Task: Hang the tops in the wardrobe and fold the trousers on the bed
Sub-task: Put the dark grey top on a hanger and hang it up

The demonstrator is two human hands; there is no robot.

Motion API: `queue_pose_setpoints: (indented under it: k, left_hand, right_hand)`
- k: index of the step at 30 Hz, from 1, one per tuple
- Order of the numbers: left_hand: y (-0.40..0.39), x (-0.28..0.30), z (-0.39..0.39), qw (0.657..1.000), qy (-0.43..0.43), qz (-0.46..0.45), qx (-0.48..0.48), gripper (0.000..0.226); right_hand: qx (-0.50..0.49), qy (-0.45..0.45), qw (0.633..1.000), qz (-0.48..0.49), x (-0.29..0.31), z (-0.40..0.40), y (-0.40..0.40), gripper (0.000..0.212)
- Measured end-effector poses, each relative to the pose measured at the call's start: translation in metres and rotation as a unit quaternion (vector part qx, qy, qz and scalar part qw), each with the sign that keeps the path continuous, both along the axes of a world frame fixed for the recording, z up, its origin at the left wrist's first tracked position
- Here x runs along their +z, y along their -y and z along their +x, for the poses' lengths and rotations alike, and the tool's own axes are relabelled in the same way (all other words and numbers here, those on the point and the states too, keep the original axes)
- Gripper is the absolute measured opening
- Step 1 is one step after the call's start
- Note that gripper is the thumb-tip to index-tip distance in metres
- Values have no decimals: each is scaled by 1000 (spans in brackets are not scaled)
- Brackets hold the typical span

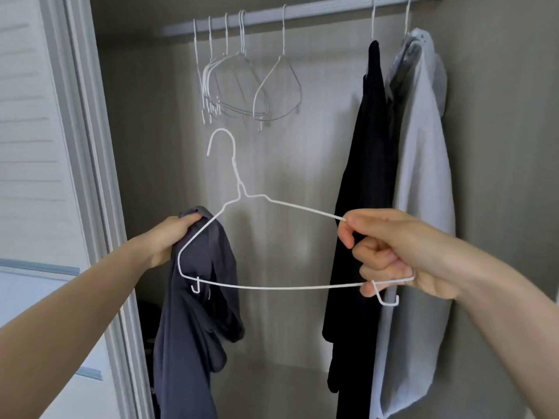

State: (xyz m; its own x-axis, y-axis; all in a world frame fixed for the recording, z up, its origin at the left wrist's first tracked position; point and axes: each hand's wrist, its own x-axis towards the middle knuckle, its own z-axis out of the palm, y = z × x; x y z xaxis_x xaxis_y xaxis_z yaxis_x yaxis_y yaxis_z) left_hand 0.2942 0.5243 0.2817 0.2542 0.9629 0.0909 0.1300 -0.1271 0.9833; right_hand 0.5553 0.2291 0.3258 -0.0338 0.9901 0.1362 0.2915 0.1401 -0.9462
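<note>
At 9 o'clock a louvred sliding door [33, 140] is sitting beside the open wardrobe [145, 122]. Left hand [168, 238], at approx 8 o'clock, is gripping a bunched dark grey top [196, 313], fingers curled round the fabric, rest of it dangling down. Centre: a white wire hanger [242, 234], hook pointing to 12, its left shoulder touching the top's upper edge. Above at 12, empty hangers [239, 83] are hanging on the rail [302, 12]. Right hand [399, 252], at 3 o'clock, is pinching the hanger's right end w/ thumb & curled fingers. Behind it, at 2 o'clock, a black garment [363, 207] & a pale grey garment [423, 192] are hanging side by side, touching.
</note>
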Motion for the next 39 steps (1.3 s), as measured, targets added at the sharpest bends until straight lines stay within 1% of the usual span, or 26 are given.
queue_pose_setpoints:
  k: [2, 6, 7, 11, 14, 17, 21, 23, 25, 27, 28, 29, 30, 32, 33, 34, 35, 36, 37, 38, 39]
  left_hand:
    - [1, 2, -5, 1000, 1, 13, -20, 38]
    - [3, 6, -23, 997, -39, 21, -55, 42]
    - [4, 7, -26, 997, -37, 21, -60, 41]
    - [9, 8, -24, 999, 9, 24, -44, 33]
    - [13, 11, -22, 998, -9, 32, -48, 34]
    - [18, 14, -24, 997, -29, 36, -60, 38]
    - [24, 14, -14, 997, 14, 41, -66, 31]
    - [31, 16, -4, 993, 32, 35, -109, 27]
    - [37, 17, 2, 989, 56, 23, -133, 28]
    - [44, 21, 0, 986, 83, 3, -148, 25]
    - [47, 24, -3, 984, 81, -3, -160, 20]
    - [51, 27, -8, 981, 68, -11, -179, 14]
    - [55, 30, -13, 976, 49, -15, -210, 15]
    - [58, 37, -23, 962, 21, -15, -273, 33]
    - [60, 41, -28, 960, -6, 4, -280, 38]
    - [61, 43, -31, 963, -65, 55, -257, 36]
    - [64, 46, -33, 956, -159, 122, -215, 31]
    - [65, 49, -35, 928, -272, 195, -162, 37]
    - [67, 50, -35, 892, -350, 261, -122, 49]
    - [68, 49, -34, 872, -361, 308, -118, 50]
    - [71, 48, -31, 866, -340, 343, -132, 45]
  right_hand:
    - [-5, -2, 1000, 4, -1, 3, -3, 36]
    - [-8, -1, 1000, 11, 5, 15, 0, 36]
    - [-3, -5, 1000, 10, 6, 17, 0, 36]
    - [38, -34, 999, 5, 3, 15, -9, 33]
    - [62, -48, 997, -12, 0, 14, -16, 32]
    - [65, -42, 997, -19, -1, 15, -22, 33]
    - [67, -15, 998, 1, -13, 7, -36, 36]
    - [81, -7, 997, -7, -29, -3, -48, 37]
    - [84, -5, 996, -2, -49, -13, -60, 36]
    - [71, -10, 997, 35, -69, -16, -68, 36]
    - [69, -21, 996, 57, -78, -15, -71, 35]
    - [73, -39, 994, 73, -86, -12, -73, 35]
    - [81, -61, 991, 83, -93, -10, -73, 35]
    - [91, -111, 985, 92, -103, -3, -73, 35]
    - [88, -136, 982, 96, -106, 0, -73, 36]
    - [81, -160, 978, 102, -108, 2, -73, 36]
    - [72, -183, 974, 109, -109, 3, -72, 37]
    - [67, -204, 970, 113, -110, 2, -71, 38]
    - [66, -219, 967, 116, -111, 0, -71, 39]
    - [72, -226, 965, 115, -110, -3, -71, 39]
    - [85, -228, 964, 109, -109, -5, -71, 39]
